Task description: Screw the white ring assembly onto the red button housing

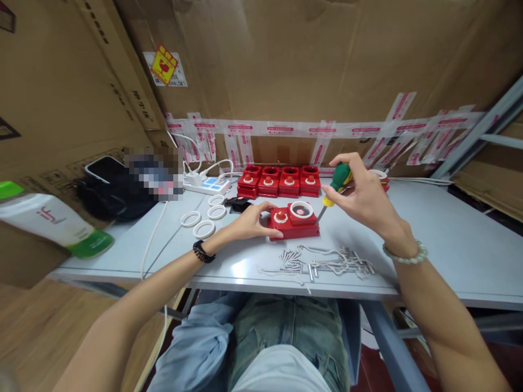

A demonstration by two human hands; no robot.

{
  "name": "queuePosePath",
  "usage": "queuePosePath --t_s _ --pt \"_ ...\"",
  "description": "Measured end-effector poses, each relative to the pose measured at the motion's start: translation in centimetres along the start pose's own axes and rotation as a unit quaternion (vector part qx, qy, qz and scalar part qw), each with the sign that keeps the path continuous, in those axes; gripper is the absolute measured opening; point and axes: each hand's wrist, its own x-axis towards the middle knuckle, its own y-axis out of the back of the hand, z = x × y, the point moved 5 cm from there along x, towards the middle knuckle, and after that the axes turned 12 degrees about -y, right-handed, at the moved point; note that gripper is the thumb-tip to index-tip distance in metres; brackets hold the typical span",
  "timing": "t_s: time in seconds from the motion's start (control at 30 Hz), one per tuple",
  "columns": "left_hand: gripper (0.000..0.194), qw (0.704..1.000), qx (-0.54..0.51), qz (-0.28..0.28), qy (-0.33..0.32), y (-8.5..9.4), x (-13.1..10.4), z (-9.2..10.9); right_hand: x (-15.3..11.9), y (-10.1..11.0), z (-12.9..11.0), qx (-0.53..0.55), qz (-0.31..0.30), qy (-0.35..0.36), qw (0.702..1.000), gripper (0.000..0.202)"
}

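A red box-shaped unit (294,231) with a raised red knob and a white ring (301,210) lies on the pale table. My left hand (254,222) grips its left end between thumb and fingers. In my right hand (363,196) is a green and yellow screwdriver (340,177), tilted, its tip down at the unit's right end. Whether the tip sits in a screw is too small to tell. Loose metal screws (291,260) and silvery strands lie in front of the unit. Several white rings (204,229) rest left of my left hand.
Several red units (268,182) stand in a row at the back, another (384,182) behind my right hand. A power strip (210,186) with cables, a black bag (110,190) and a bottle (53,220) occupy the left. Cardboard (286,65) walls the back.
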Motion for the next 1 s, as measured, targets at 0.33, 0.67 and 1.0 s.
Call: queuePosePath --t_s 0.33,0.67,1.0 --pt "0.068 0.997 -0.071 0.022 -0.002 -1.8 0.8 -0.3 -0.9 1.6 -1.5 0.107 0.115 0.024 0.987 0.036" --pt "0.067 0.998 -0.025 -0.001 -0.063 -2.3 2.5 0.1 -1.8 -4.2 -1.4 0.116 -0.072 0.000 0.991 0.036" --pt "0.066 0.998 -0.019 0.004 -0.063 -2.5 2.5 -0.1 -1.8 -4.8 -1.1 0.102 -0.098 -0.006 0.990 0.035"
